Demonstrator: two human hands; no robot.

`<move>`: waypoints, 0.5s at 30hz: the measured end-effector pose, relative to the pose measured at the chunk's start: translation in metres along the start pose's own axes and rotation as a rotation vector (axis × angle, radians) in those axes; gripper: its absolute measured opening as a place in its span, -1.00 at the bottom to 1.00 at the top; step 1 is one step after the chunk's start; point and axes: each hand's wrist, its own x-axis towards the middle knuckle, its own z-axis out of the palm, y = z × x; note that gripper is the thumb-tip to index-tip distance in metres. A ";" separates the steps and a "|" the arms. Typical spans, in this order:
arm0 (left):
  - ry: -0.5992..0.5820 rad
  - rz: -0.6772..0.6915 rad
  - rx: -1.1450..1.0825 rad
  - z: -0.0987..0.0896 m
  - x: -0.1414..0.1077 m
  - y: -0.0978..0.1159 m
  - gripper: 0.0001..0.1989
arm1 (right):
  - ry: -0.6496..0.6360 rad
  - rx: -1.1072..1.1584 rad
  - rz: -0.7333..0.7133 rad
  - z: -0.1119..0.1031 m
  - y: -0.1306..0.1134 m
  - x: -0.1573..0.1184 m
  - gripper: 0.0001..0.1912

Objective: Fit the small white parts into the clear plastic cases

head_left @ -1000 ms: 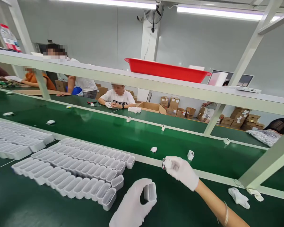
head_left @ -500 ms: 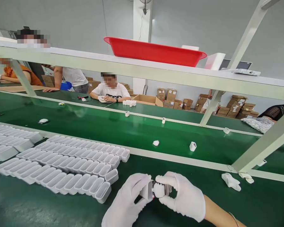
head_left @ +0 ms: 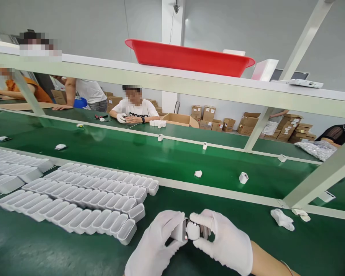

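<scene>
My left hand (head_left: 161, 241), in a white glove, is closed around a white plastic housing (head_left: 178, 232) whose open end faces right. My right hand (head_left: 221, 239), gloved too, pinches a small electronic assembly (head_left: 193, 231) with a white padded face and dark edges. The two parts meet at the housing's mouth; how far one is inside the other I cannot tell. To the left, rows of open white housings (head_left: 92, 220) stand close together on the green bench (head_left: 25, 243).
Beyond a pale rail lies a green conveyor belt (head_left: 138, 153) carrying a white housing (head_left: 243, 178) and a padded part (head_left: 198, 174). A slanted post (head_left: 318, 172) rises at right near crumpled gloves (head_left: 282, 219). Overhead, a shelf holds a red tray (head_left: 189, 59). Co-workers sit opposite.
Parts on the belt have shifted to the right. Both my hands keep their grip, with the assembly still at the housing's mouth. The view has tilted slightly.
</scene>
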 end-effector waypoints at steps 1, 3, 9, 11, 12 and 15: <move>-0.002 0.002 -0.008 0.000 0.000 0.000 -0.74 | -0.003 -0.013 0.009 0.001 0.000 0.000 -0.79; -0.013 0.003 -0.026 0.001 -0.001 0.001 -0.73 | -0.012 -0.024 0.015 0.002 -0.001 0.000 -0.80; -0.035 -0.033 -0.100 0.001 -0.002 0.005 -0.64 | -0.080 0.073 0.087 0.005 0.001 0.001 -0.78; -0.052 -0.060 -0.161 0.001 -0.004 0.005 -0.55 | -0.108 0.177 0.164 0.006 0.004 0.004 -0.46; -0.065 -0.074 -0.198 0.001 -0.005 0.005 -0.51 | -0.111 0.244 0.193 0.006 0.006 0.006 -0.26; -0.112 -0.120 -0.311 0.003 -0.011 0.005 -0.41 | -0.177 0.529 0.200 0.012 0.017 0.011 0.11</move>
